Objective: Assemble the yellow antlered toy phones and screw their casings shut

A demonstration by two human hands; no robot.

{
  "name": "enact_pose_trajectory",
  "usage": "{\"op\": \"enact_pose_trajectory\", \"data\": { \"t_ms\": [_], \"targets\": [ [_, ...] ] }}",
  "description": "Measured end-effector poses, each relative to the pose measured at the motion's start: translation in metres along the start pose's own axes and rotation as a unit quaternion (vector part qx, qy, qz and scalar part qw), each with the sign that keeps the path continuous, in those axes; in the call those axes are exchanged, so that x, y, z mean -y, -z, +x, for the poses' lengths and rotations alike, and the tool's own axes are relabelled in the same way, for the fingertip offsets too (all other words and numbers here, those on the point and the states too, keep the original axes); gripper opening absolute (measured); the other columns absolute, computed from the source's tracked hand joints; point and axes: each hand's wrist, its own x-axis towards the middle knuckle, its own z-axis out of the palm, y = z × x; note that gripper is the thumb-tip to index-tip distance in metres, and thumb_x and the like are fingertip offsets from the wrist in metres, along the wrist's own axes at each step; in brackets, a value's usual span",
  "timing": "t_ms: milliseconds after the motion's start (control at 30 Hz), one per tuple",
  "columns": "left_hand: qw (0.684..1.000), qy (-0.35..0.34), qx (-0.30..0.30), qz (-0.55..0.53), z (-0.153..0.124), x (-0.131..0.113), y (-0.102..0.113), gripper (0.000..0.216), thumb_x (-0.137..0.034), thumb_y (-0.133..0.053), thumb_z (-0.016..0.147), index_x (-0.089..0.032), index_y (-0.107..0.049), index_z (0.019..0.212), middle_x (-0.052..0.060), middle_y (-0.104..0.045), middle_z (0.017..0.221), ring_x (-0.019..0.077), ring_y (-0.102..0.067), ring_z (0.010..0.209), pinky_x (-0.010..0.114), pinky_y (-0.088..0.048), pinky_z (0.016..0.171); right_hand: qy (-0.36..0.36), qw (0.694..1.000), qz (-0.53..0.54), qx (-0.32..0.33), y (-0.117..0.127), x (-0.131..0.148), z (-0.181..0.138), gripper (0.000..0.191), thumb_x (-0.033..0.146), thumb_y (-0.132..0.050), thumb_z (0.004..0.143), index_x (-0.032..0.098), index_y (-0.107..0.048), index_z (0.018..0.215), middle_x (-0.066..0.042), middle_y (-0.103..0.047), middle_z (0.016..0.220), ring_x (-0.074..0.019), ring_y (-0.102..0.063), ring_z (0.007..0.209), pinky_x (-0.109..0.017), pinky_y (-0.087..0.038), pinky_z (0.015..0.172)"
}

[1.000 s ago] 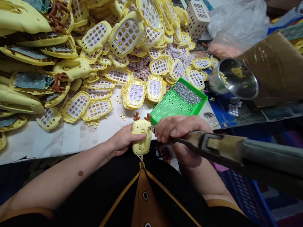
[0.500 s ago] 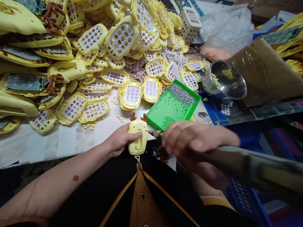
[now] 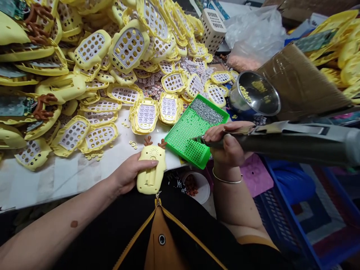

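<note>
My left hand [image 3: 131, 171] grips a yellow toy phone [image 3: 151, 180] with brown antlers, its back with the open battery slot turned up and my thumb lying across it. In my right hand [image 3: 229, 144] is a dark electric screwdriver [image 3: 281, 142], held level, with fingers wrapped round its front end. Its bit points left, over the green perforated screw tray [image 3: 180, 137]. Small silver screws [image 3: 208, 109] are heaped at the tray's far end. Whether a screw sits on the bit is too small to tell.
Yellow phone shells [image 3: 126, 47] pile up at the left and back. A steel bowl [image 3: 270, 99] and a cardboard box [image 3: 303, 78] stand at the right. Below the table edge are a white tub [image 3: 204, 187] with brown parts and a blue crate [image 3: 281, 217].
My right hand has swung the screwdriver away from the toy phone, up and over the green tray. My left hand still holds the phone. The whole view has shifted slightly.
</note>
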Motion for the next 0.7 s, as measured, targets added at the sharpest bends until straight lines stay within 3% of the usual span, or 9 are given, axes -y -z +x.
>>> {"op": "enact_pose_trajectory", "data": {
  "t_ms": [233,433,700],
  "targets": [
    [1.0,-0.004,0.019,0.015,-0.003,-0.004,0.0,0.056,-0.025,-0.079,0.066,-0.015,-0.057,0.116,0.009,-0.073,0.086,0.0216,-0.068,0.074,0.033,-0.056,0.067,-0.007,0.999,-0.039,0.004,0.003,-0.007,-0.002,0.012,0.036,-0.064,0.083,0.027,-0.058,0.089,0.008,-0.05,0.055,-0.0105,-0.052,0.045,-0.024,-0.048,0.045],
    [0.996,0.013,0.089,0.005,-0.009,-0.001,0.006,0.06,-0.02,-0.083,0.056,-0.015,-0.059,0.11,0.008,-0.07,0.093,0.0232,-0.068,0.08,0.035,-0.057,0.07,-0.023,0.999,-0.033,0.02,0.002,-0.005,-0.004,0.013,0.035,-0.065,0.083,0.026,-0.06,0.091,0.007,-0.052,0.057,-0.0102,-0.054,0.047,-0.024,-0.048,0.046],
    [0.997,-0.017,0.069,0.033,-0.007,0.007,0.006,0.053,-0.021,-0.081,0.065,-0.016,-0.058,0.112,0.007,-0.069,0.094,0.0184,-0.065,0.079,0.03,-0.056,0.069,-0.029,0.999,-0.023,0.018,0.003,-0.01,-0.003,0.013,0.036,-0.067,0.082,0.027,-0.062,0.09,0.007,-0.052,0.055,-0.0107,-0.053,0.044,-0.025,-0.047,0.045]
  ]
}}
